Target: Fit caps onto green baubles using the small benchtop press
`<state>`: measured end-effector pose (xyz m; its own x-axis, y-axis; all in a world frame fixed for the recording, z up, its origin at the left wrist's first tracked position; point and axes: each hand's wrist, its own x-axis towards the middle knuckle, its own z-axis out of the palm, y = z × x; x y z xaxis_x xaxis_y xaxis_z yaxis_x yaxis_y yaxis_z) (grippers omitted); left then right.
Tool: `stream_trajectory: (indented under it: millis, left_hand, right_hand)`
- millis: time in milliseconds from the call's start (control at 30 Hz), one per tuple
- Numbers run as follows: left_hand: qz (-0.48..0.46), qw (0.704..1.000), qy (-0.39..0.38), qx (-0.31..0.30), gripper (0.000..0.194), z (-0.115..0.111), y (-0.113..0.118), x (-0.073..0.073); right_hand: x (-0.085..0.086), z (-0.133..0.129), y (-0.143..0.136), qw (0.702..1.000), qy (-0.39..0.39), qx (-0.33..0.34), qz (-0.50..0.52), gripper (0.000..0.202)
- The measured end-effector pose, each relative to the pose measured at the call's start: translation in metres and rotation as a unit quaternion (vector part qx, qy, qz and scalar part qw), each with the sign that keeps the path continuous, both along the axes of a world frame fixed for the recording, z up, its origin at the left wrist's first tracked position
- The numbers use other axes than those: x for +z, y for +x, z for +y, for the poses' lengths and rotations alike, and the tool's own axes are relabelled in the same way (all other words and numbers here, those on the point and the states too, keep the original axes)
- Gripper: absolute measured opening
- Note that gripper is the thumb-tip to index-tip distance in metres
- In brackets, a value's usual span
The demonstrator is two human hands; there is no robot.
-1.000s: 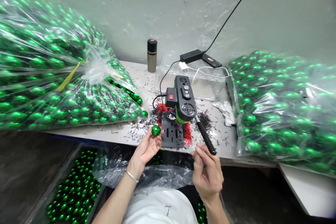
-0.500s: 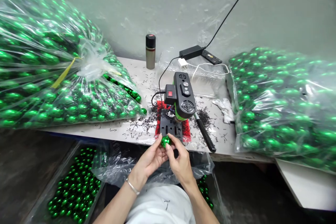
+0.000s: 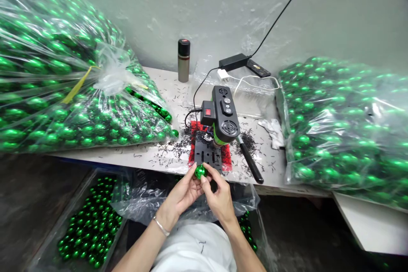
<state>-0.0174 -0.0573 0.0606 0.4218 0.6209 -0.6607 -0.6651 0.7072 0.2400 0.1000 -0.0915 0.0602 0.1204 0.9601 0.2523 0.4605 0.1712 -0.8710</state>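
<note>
A shiny green ball is held between both hands in front of a small black machine. My left hand grips its left side, fingers curled under it. My right hand pinches the ball from the right, thumb on the near side and index finger at the top. The machine's slotted black base plate lies on a red mat, just beyond the ball. A black lever handle slants down at the machine's right.
Big clear bags of green balls stand left and right on the table. Small dark bits are scattered around the machine. Behind are a bottle and a power adapter. More balls lie below left.
The view has shifted very slightly. Both hands keep their hold on the green ball, which looks slightly turned.
</note>
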Motion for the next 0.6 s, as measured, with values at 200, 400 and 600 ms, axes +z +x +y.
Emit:
stream_trajectory:
  millis: [200,400,600]
  left_hand:
    - [0.001,1.000,0.023,0.009,0.021,-0.006,0.002,-0.008]
    - [-0.012,0.999,0.011,0.036,0.022,-0.012,0.008,-0.010]
    - [0.050,0.991,0.107,-0.059,0.047,-0.027,0.025,-0.022]
  right_hand:
    - [-0.004,-0.003,-0.002,1.000,0.012,-0.021,-0.020,0.036]
    - [-0.010,-0.006,0.010,0.998,0.043,0.012,-0.055,0.036]
    - [-0.032,-0.018,0.035,0.998,0.046,0.020,-0.034,0.037]
